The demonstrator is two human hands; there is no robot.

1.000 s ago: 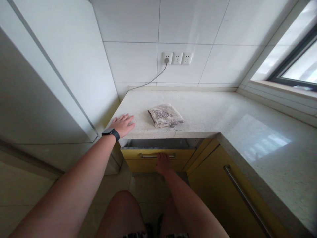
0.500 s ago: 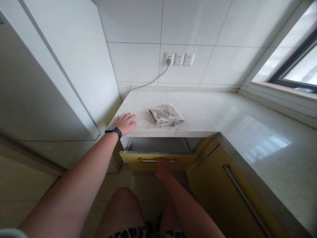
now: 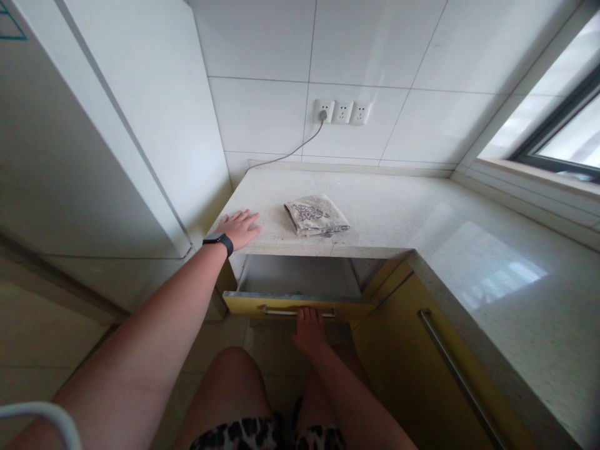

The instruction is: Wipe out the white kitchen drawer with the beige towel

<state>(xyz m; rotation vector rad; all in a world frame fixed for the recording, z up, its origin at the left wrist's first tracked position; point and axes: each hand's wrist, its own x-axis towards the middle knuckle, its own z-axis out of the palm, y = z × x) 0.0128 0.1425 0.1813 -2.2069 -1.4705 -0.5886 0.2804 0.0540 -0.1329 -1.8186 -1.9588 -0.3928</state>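
My left hand (image 3: 240, 227) lies flat and open on the front left corner of the pale stone countertop (image 3: 403, 212), a black watch on its wrist. A folded grey patterned cloth (image 3: 317, 215) rests on the counter just right of that hand. Below the counter edge my right hand (image 3: 308, 326) is closed on the metal handle (image 3: 281, 310) of a yellow drawer (image 3: 255, 304), which stands pulled out. The drawer's pale inside (image 3: 300, 276) looks bare as far as it shows.
A white fridge side (image 3: 117, 137) stands at the left. The counter turns the corner and runs along the right under a window (image 3: 562, 134). A yellow cabinet door with a long bar handle (image 3: 457, 381) is at the right. A cord is plugged into the wall sockets (image 3: 342, 112).
The drawer has slid further out toward me with my right hand on its handle. My left hand has stayed on the counter corner.
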